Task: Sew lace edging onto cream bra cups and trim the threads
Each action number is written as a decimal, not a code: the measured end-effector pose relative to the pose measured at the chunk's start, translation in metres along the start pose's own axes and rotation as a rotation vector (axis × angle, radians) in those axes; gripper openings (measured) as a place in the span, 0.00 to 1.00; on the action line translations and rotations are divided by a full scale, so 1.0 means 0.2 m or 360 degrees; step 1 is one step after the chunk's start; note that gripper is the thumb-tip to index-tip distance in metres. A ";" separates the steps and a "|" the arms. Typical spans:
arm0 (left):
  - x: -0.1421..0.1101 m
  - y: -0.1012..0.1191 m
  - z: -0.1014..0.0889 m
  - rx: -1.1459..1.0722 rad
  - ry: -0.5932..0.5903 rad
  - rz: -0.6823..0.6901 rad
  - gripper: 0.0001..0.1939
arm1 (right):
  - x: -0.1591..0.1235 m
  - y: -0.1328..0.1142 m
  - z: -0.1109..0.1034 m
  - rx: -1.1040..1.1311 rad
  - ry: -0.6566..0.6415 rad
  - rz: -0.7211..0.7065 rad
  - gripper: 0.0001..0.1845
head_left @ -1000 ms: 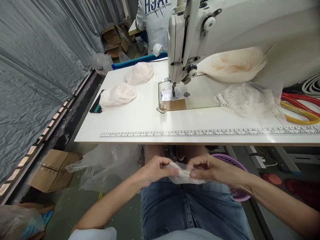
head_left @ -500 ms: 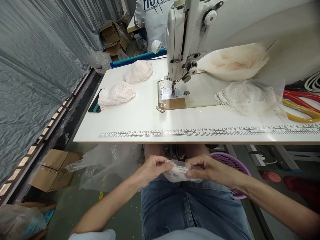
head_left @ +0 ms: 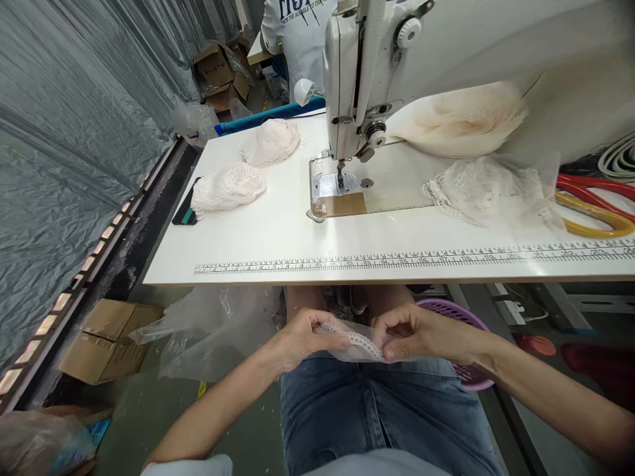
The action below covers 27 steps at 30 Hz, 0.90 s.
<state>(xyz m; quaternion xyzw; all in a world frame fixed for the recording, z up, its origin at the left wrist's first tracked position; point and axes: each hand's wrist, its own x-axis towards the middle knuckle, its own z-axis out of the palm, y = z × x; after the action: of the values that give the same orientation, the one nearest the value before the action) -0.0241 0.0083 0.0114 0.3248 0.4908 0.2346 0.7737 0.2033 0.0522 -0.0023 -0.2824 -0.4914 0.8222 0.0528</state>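
Note:
A small piece of sheer white fabric with a lace edge (head_left: 361,342) stretches between my two hands, just above my lap and in front of the table edge. My left hand (head_left: 308,340) pinches its left end between thumb and fingers. At the other end, my right hand (head_left: 415,334) grips the fabric with thumb and forefinger. Beyond the table edge stands a white sewing machine (head_left: 342,86), its needle over the metal plate. Two pale lace cups (head_left: 229,188) lie to the left of it, and a heap of white lace pieces (head_left: 489,192) lies to the right.
A printed ruler scale (head_left: 367,262) runs along the front of the white table (head_left: 248,241). Red-handled scissors (head_left: 595,188) and a yellow handle (head_left: 595,221) lie at the right. Below are a purple basket (head_left: 461,314) and a cardboard box (head_left: 106,340). Someone in a white shirt (head_left: 302,53) is behind.
My hands have drawn slightly apart, and the lace edge between them now lies longer and straighter. The camera view has shifted a little.

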 end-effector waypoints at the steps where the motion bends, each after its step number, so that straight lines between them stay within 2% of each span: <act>1: 0.00 0.00 0.00 -0.0025 0.0011 -0.0008 0.14 | 0.00 0.01 0.00 -0.0002 -0.0016 -0.0008 0.12; 7: 0.00 -0.01 -0.01 -0.0097 0.0031 -0.0020 0.15 | 0.01 0.06 0.02 -0.0073 -0.0039 -0.0038 0.14; 10: -0.01 0.00 0.00 -0.0125 0.0040 -0.0017 0.15 | -0.02 0.05 0.02 -0.0164 -0.0040 -0.0086 0.14; 14: -0.05 0.04 0.04 -0.0177 -0.0076 -0.0008 0.14 | -0.08 -0.02 0.02 -0.0413 -0.0361 -0.0409 0.18; 15: -0.05 0.06 0.05 -0.0171 -0.0137 -0.0012 0.14 | -0.09 -0.03 0.03 -0.0530 -0.0310 -0.0509 0.17; 16: -0.06 0.08 0.06 -0.0150 -0.0189 -0.0020 0.14 | -0.08 -0.04 0.04 -0.0682 -0.0156 -0.0618 0.17; 18: -0.05 0.12 0.08 -0.0092 -0.0224 -0.0045 0.14 | -0.06 -0.02 0.07 -0.1053 0.0353 -0.0862 0.17; 19: -0.04 0.13 0.08 -0.0069 -0.0205 -0.0067 0.15 | -0.04 0.00 0.08 -0.1221 0.0512 -0.1004 0.19; 20: -0.03 0.14 0.08 -0.0055 -0.0166 -0.0096 0.15 | -0.02 0.02 0.09 -0.1352 0.0575 -0.1116 0.21; 22: -0.01 0.15 0.07 -0.0024 -0.0106 -0.0173 0.16 | 0.01 0.06 0.11 -0.1547 0.0571 -0.1277 0.22; 27: 0.00 0.13 0.03 0.0076 -0.0091 -0.0190 0.17 | 0.02 0.07 0.10 -0.1767 0.0541 -0.1472 0.17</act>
<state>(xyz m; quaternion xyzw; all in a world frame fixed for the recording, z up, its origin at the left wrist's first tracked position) -0.0202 0.0247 0.0328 0.3198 0.4925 0.1669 0.7920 0.1921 0.0318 -0.0089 -0.1550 -0.8885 0.2917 0.3185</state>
